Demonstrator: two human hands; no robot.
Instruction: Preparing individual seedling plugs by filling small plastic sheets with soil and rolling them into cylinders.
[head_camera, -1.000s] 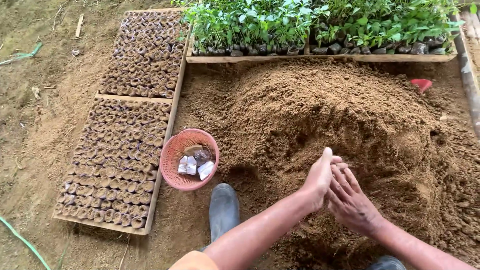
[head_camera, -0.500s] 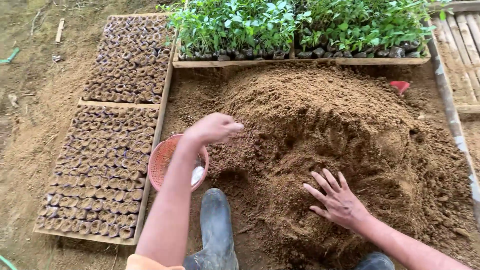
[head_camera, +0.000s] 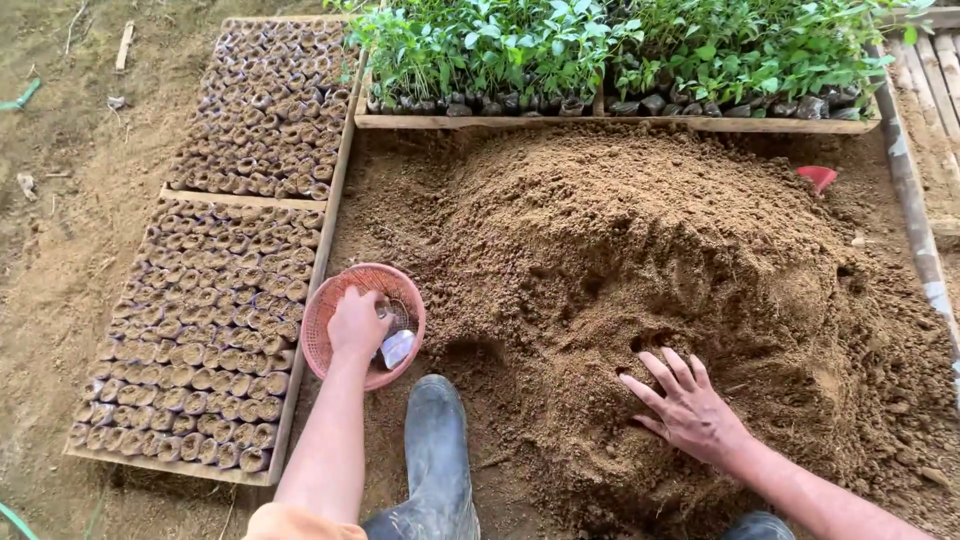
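- My left hand (head_camera: 357, 323) reaches into the round pink plastic basket (head_camera: 330, 300), fingers curled on thin, light, floppy clear plastic bags (head_camera: 397, 348); pinch an edge.
- My right hand (head_camera: 690, 408) lies spread flat on the loose brown soil heap (head_camera: 640, 240), holding nothing.

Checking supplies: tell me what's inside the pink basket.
Inside the pink basket, the left hand reaches toward pale, clear bags. The hand covers much of the inside, so their number is hidden.

Two hands: left hand (head_camera: 357, 322) centre left, right hand (head_camera: 690, 408) lower right; one pink basket (head_camera: 322, 310); one soil mound (head_camera: 640, 250) centre; two frames of filled pots (head_camera: 210, 330) at left; two seedling trays (head_camera: 610, 55) along top; one grey boot (head_camera: 436, 440) at bottom; one red scoop (head_camera: 818, 177) upper right
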